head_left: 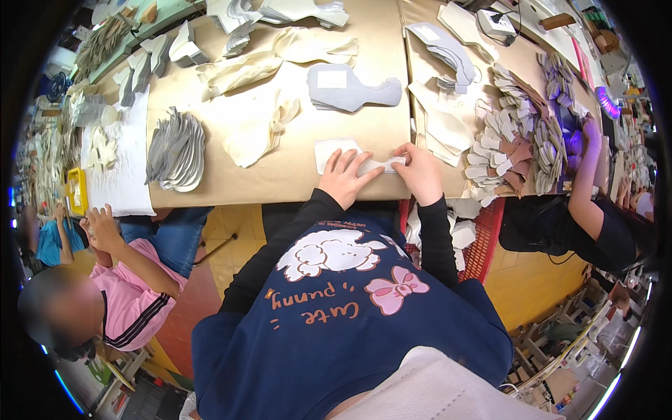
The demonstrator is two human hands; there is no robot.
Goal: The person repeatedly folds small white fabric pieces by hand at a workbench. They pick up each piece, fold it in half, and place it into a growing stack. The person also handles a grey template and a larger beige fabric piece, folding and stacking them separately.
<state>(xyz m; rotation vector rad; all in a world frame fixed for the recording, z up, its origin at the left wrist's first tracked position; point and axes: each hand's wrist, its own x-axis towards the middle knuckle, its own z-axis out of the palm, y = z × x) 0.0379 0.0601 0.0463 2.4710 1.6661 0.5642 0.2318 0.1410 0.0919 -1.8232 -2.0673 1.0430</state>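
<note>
A pale white cut-out piece, flat and shaped with a narrow tail, lies at the near edge of the table in front of me. My left hand rests on it with the fingers spread and pressing down. At the tail's end my right hand pinches the piece between thumb and fingertips. Just beyond lies a small stack of grey cut-outs of similar outline, with a white label on top. Cream sheet pieces lie loosely to the left of that stack.
Fanned grey pieces sit at the left, near a yellow tray. Piles of beige and brown pieces cover the right side. A red crate stands below the table edge. Co-workers sit on both sides, one in a pink shirt.
</note>
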